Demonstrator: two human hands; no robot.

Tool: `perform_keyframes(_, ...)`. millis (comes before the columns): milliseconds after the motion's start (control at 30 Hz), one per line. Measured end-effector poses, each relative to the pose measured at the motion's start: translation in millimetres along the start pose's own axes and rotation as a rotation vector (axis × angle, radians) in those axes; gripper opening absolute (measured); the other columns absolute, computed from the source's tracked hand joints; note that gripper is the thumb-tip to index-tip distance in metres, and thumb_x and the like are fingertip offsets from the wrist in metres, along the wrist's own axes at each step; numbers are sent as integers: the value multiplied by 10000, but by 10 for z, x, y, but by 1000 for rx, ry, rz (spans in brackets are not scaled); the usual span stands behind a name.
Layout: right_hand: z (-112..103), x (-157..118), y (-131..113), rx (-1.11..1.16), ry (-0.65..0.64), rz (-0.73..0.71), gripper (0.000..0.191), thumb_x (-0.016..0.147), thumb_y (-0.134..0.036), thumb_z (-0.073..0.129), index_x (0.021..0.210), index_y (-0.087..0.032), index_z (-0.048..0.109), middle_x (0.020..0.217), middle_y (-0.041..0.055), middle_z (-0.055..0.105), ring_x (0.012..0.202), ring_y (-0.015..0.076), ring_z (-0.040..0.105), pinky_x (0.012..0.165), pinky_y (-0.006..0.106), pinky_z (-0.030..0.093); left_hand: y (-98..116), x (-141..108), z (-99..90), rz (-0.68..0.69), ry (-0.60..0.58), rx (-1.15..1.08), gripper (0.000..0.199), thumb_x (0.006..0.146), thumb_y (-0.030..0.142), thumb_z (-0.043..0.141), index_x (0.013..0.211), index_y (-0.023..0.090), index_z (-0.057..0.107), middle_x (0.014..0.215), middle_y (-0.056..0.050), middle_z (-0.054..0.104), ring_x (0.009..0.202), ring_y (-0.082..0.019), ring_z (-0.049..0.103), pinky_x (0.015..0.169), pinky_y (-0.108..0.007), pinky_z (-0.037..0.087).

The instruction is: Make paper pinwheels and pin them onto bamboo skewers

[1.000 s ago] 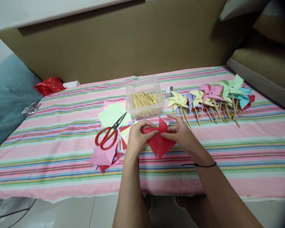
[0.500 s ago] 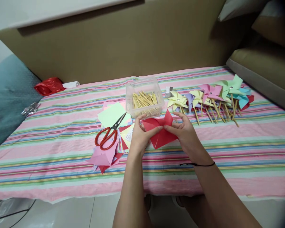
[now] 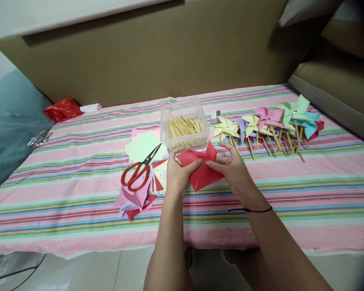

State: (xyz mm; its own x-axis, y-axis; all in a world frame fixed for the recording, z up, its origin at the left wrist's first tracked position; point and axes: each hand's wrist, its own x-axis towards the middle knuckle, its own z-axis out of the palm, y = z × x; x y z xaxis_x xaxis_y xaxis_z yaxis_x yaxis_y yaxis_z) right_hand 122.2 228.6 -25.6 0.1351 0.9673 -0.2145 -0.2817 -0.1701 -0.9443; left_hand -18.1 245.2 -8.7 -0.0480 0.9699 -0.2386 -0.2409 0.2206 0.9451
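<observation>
A red paper square (image 3: 204, 176), with one corner folded up, is held in the air between both hands. My left hand (image 3: 178, 173) is closed on its left side, the thumb pressing near the centre and the fingers behind. On the other side, my right hand (image 3: 230, 163) also grips the paper, thumb close to the middle, index finger raised. Behind the hands stands a clear plastic box (image 3: 185, 106) of short wooden sticks (image 3: 186, 130). To the left, red-handled scissors (image 3: 142, 169) lie across a pale green paper sheet (image 3: 144, 146) and a pink cut paper (image 3: 135, 198).
Several paper pinwheels (image 3: 268, 118) on sticks lie at the right. A small grey-white box (image 3: 215, 117) sits by them. At the far left are a red plastic bag (image 3: 63, 110), a white box (image 3: 91, 108) and shiny clips (image 3: 39, 139). A striped cloth (image 3: 79, 173) covers the surface.
Both hands have shifted slightly left with the red paper. My right thumb has slid a little away from the left one. The pink paper's edge has lifted slightly.
</observation>
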Motion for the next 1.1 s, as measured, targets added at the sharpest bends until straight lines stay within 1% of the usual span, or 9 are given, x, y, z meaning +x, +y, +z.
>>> perform_keyframes(133, 2, -6, -10, -8, -13, 12, 834, 552, -352, 844, 1237, -262, 378, 777, 16, 733, 771, 278, 710, 713, 412, 559, -2, 4, -8, 7, -15, 4, 650, 510, 221, 849, 1054, 207, 494, 738, 10, 678, 606, -145, 628, 639, -299, 518)
perform_keyframes(333, 1, -8, -7, 8, -8, 19, 814, 554, -337, 845, 1223, -265, 389, 769, 15, 741, 742, 274, 712, 689, 407, 562, -10, 6, -17, 9, -30, 45, 641, 522, 247, 847, 1055, 211, 494, 703, 11, 669, 590, -147, 620, 590, -275, 499)
perform_keyframes(533, 3, -20, -28, 38, -5, 24, 850, 552, -318, 860, 1252, -246, 383, 767, 26, 746, 694, 251, 707, 656, 371, 556, -10, 12, -28, 21, -12, 45, 641, 517, 250, 847, 1048, 212, 490, 729, 7, 675, 587, -150, 627, 607, -289, 509)
perform_keyframes(733, 1, -2, 1, 13, 23, 18, 870, 537, -340, 860, 1263, -249, 390, 756, 20, 743, 696, 267, 710, 646, 385, 557, -11, 7, -24, 13, -29, 26, 639, 508, 237, 852, 1039, 204, 497, 723, 5, 671, 614, -149, 627, 609, -276, 502)
perform_keyframes(800, 4, 5, 14, 14, 44, 16, 866, 528, -346, 860, 1255, -246, 399, 759, 24, 744, 695, 275, 709, 624, 387, 556, -3, -2, -23, 4, -48, 22, 626, 524, 248, 845, 1045, 199, 502, 709, 7, 671, 606, -150, 628, 604, -273, 500)
perform_keyframes(900, 7, 14, 17, 48, 113, -10, 873, 510, -332, 865, 1246, -226, 407, 740, 27, 742, 675, 261, 702, 612, 369, 549, 8, -1, -35, -23, -76, -4, 556, 596, 292, 809, 1051, 189, 508, 722, -9, 684, 600, -142, 632, 601, -262, 493)
perform_keyframes(967, 2, 20, 10, 75, 170, -27, 868, 497, -314, 870, 1231, -211, 418, 723, 26, 738, 664, 240, 695, 626, 351, 543, 4, 18, -55, -17, -49, -31, 511, 612, 301, 798, 1024, 190, 517, 771, -16, 688, 624, -134, 641, 621, -257, 493)
perform_keyframes(1033, -8, 27, 4, 88, 209, -34, 864, 485, -304, 876, 1219, -204, 431, 714, 26, 734, 663, 229, 689, 634, 342, 538, -9, 47, -79, 40, 2, -70, 504, 581, 264, 812, 990, 192, 528, 802, 2, 673, 645, -121, 641, 656, -259, 495)
perform_keyframes(1100, -19, 35, 4, 82, 228, -34, 867, 476, -306, 878, 1216, -204, 436, 717, 27, 729, 670, 233, 688, 636, 349, 536, -23, 75, -102, 113, 16, -99, 499, 557, 207, 815, 972, 189, 537, 791, 26, 650, 631, -102, 624, 674, -255, 490)
